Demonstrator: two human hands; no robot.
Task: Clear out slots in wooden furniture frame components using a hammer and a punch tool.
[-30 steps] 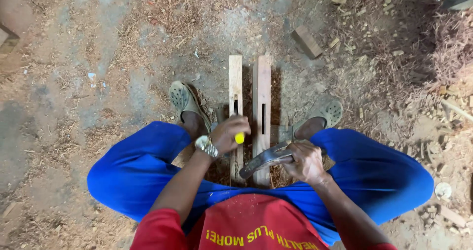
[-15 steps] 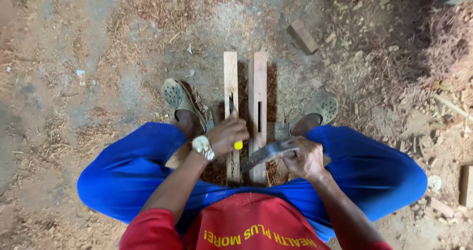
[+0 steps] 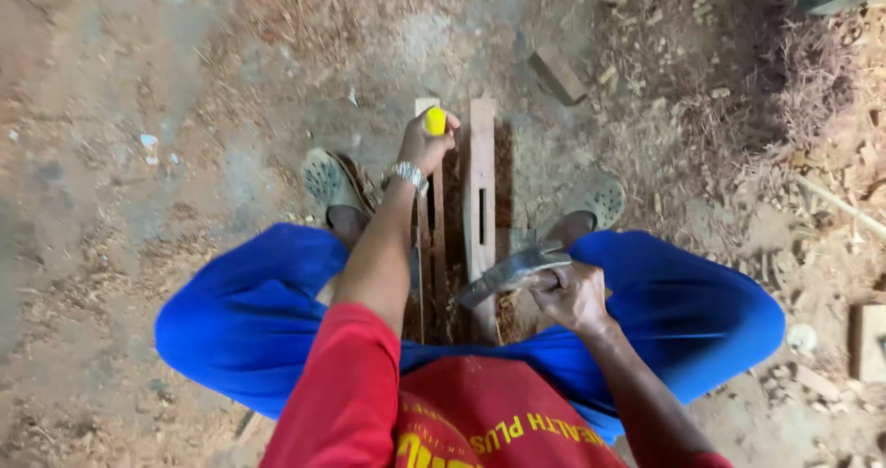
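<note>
Sawdust-strewn dirt floor [image 3: 138, 274]. Nearest, the right hand [image 3: 574, 294] is clamped on a hammer [image 3: 509, 274]; just beyond it lie two slotted wooden rails [image 3: 481, 173]. Farther, the left hand [image 3: 425, 141] grips a yellow-handled chisel [image 3: 435, 120] over the left rail. Holding the blade plumb would serve; open ground lies beyond.

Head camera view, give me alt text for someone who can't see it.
A seated person's left hand grips a yellow-handled tool over two wooden slats lying on sawdust-strewn ground; the right hand holds a hammer.
</note>
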